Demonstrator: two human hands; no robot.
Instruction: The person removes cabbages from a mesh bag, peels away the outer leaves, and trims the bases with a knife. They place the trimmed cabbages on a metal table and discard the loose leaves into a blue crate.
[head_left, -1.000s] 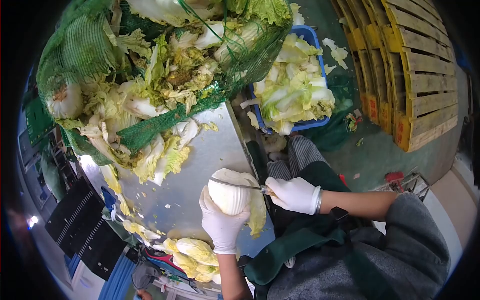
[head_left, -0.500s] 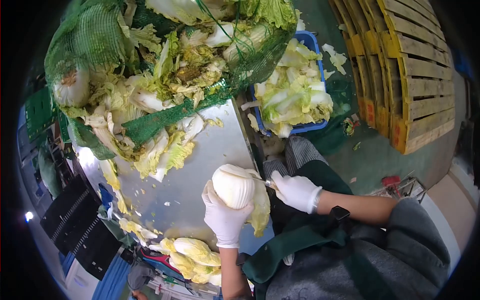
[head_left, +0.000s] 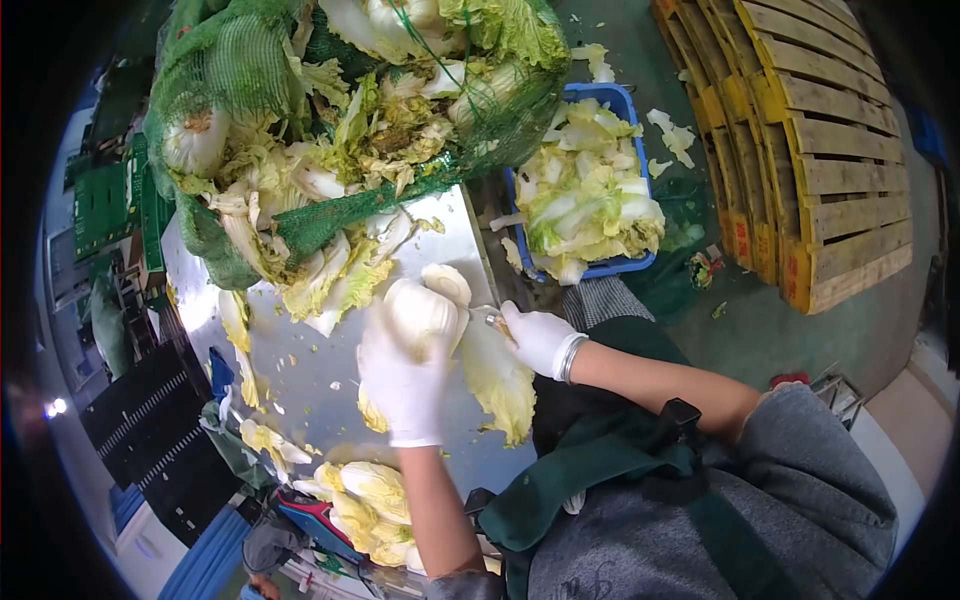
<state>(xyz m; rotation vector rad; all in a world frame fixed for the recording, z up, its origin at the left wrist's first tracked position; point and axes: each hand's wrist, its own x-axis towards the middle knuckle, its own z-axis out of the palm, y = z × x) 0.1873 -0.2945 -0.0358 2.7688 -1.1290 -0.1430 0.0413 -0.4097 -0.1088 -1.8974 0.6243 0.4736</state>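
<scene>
My gloved left hand (head_left: 403, 390), slightly blurred, is closed around the side of a Chinese cabbage (head_left: 424, 318) whose white base faces up. A round white piece (head_left: 446, 283) stands off the top of its base. My gloved right hand (head_left: 540, 342) grips a knife (head_left: 496, 322) by its handle, just right of the cabbage; the blade is mostly hard to make out. A loose yellow-green leaf (head_left: 500, 385) hangs or lies below the cabbage, toward the edge of the metal table (head_left: 300, 400).
A green net sack (head_left: 240, 80) of cabbages and wilted leaves covers the table's far side. A blue basket (head_left: 640, 150) full of leaves stands on the right. Trimmed cabbages (head_left: 370, 510) lie at the near left. Stacked pallets (head_left: 840, 150) stand farther right.
Both hands, with the cabbage and knife, have moved left and up over the table. The round base piece now stands away from the cabbage, and the outer leaf has come away below it.
</scene>
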